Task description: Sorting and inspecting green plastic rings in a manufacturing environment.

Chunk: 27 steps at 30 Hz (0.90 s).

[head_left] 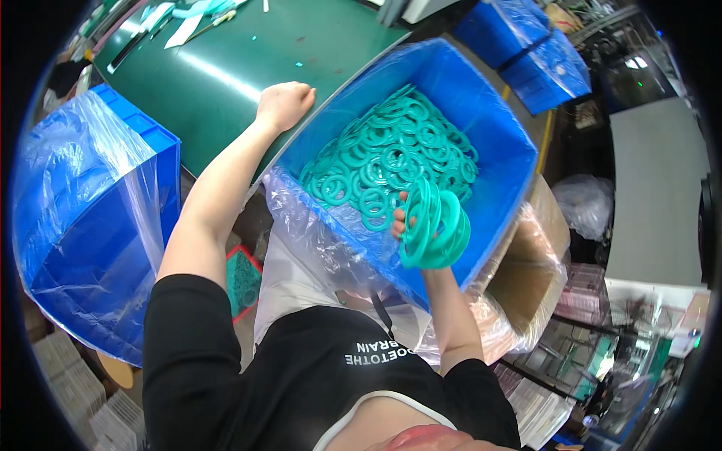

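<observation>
A bunch of teal plastic rings [444,233] is gripped by my right hand [401,218], whose fingertips curl round their left side. I hold them above the near right part of a large blue bin [492,143] lined with clear plastic. Inside the bin lies a big heap of similar teal rings [398,150], flat and overlapping. My left hand [284,105] rests in a loose fist at the edge of the green table [226,98], beside the bin's left wall. Nothing shows in that fist.
On the left stands another plastic-lined blue bin [83,218]. A red crate [244,282] with teal pieces sits low beside my leg. An open cardboard box [526,278] in plastic stands right of the bin. Strips and tools [199,22] lie on the table's far left.
</observation>
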Motion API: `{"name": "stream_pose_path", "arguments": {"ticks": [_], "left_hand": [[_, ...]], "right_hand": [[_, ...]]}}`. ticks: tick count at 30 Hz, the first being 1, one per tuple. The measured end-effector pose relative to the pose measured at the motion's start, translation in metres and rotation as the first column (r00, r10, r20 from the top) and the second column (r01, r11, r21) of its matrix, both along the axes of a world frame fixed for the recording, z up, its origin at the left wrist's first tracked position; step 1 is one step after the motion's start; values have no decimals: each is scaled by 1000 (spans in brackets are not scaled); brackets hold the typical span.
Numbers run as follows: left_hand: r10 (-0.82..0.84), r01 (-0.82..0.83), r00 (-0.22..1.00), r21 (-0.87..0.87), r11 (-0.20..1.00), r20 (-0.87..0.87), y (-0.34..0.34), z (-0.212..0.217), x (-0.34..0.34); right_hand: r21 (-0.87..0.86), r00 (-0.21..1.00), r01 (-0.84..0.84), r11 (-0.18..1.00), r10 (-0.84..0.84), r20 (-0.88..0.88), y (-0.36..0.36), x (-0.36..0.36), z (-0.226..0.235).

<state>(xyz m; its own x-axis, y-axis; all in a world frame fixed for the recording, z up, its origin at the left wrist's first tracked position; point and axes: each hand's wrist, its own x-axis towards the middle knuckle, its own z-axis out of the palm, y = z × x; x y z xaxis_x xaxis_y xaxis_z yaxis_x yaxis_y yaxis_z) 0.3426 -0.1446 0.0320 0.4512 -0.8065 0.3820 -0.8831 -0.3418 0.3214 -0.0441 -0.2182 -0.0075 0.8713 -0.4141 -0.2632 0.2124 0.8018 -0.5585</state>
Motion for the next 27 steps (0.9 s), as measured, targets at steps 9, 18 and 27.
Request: {"name": "stream_pose_path", "arguments": {"ticks": [9,18,27], "left_hand": [[-461,481,512,-203,853,-725,91,24,-231],[-652,515,718,-444,733,-243,144,26,-289],[-682,583,670,-361,728,-295,151,29,-290]], "right_hand": [[220,982,-69,973,28,186,133,-76,23],[-144,955,-276,950,289,72,157,-88,-7],[-42,991,-84,996,79,-111,170,-101,-1]]}}
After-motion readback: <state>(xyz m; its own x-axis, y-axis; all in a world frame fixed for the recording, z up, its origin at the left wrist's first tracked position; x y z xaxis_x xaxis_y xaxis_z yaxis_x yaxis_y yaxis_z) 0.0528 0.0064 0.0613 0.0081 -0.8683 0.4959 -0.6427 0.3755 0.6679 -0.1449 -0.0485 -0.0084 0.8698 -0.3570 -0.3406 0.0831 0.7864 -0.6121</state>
